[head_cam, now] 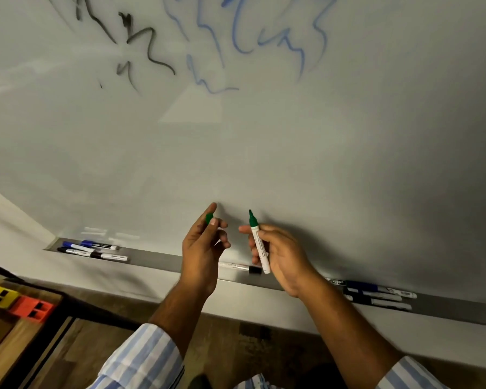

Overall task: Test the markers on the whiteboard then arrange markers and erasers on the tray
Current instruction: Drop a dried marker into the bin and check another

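The right hand's fingers wrap the white barrel of the green marker, which stands nearly upright, bare tip up and close to the whiteboard just beyond it. The left hand, beside it and apart, pinches the green cap at its fingertips. The right hand is the nearer to the board, so the test stroke likely needs only a short push forward. Other markers lie in the tray below.

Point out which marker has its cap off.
The green marker in the right hand: its tip is bare, its cap held in the left hand.
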